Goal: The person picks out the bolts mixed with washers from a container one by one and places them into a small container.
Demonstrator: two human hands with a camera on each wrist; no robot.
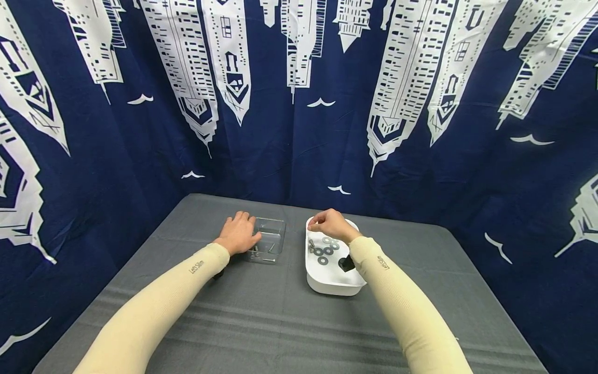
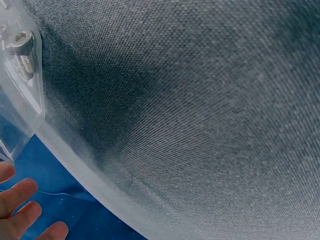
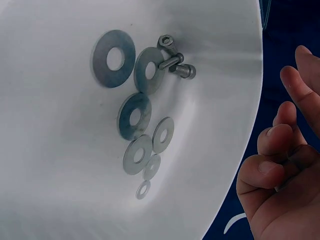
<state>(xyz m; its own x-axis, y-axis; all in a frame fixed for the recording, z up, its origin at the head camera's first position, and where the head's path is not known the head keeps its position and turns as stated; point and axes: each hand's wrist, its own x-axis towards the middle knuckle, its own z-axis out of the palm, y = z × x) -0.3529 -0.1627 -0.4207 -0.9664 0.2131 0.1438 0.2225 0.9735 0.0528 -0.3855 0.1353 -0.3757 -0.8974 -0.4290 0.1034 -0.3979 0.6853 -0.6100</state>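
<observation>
Fingers of the left hand [image 1: 240, 235] lie loosely spread at the near-left side of a clear plastic tray [image 1: 275, 227], and I see nothing gripped in them. On the right hand [image 1: 333, 226], over the far end of a white bin [image 1: 333, 275], I see thumb and forefinger curled toward each other, but I cannot tell whether they pinch anything. Both containers sit on the grey table [image 1: 271, 322], the bin to the right of the tray and apart from it. From the right wrist I count seven flat washers [image 3: 124, 125] of differing sizes on the bin floor, with three bolts [image 3: 185, 71] clustered beside them, one end lying against a washer. My left wrist view catches socket-head screws [image 2: 23, 45] in the tray, though I cannot count all of them.
</observation>
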